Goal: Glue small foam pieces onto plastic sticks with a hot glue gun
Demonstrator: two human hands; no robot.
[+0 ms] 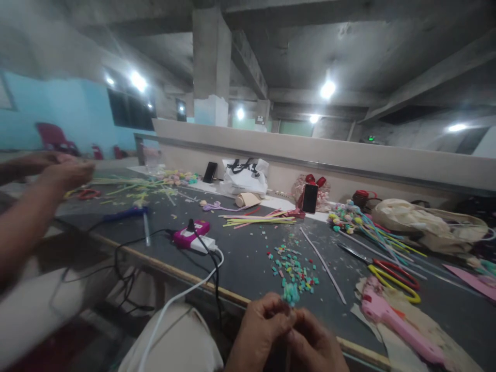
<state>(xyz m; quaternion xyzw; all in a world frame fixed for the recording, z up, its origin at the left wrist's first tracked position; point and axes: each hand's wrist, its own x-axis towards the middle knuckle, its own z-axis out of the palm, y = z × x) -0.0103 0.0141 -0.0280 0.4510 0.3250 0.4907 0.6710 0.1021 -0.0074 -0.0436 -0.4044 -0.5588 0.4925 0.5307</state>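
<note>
At the table's front edge, my left hand [260,326] and my right hand [315,342] meet with fingertips pinched together. Between them is the thin stem of a teal flower-like cluster [290,293], made of small pieces and standing upright above my fingers. Just beyond it lie scattered small cut pieces [295,264], mostly teal with some red and yellow. A pale lilac stick [323,266] rests to their right. Farther right are scissors [395,279] with red and yellow handles, and a pink glue gun [403,325] on a stained sheet of cardboard.
A purple-and-white power strip [196,238] with cables hanging over the table edge sits left of centre. Behind are yellow and pink sticks [259,219], an upright phone [310,199], a white bag [246,175] and finished-looking stems [346,217]. A co-worker's hands [65,170] are at far left, near a blue glue gun [126,213].
</note>
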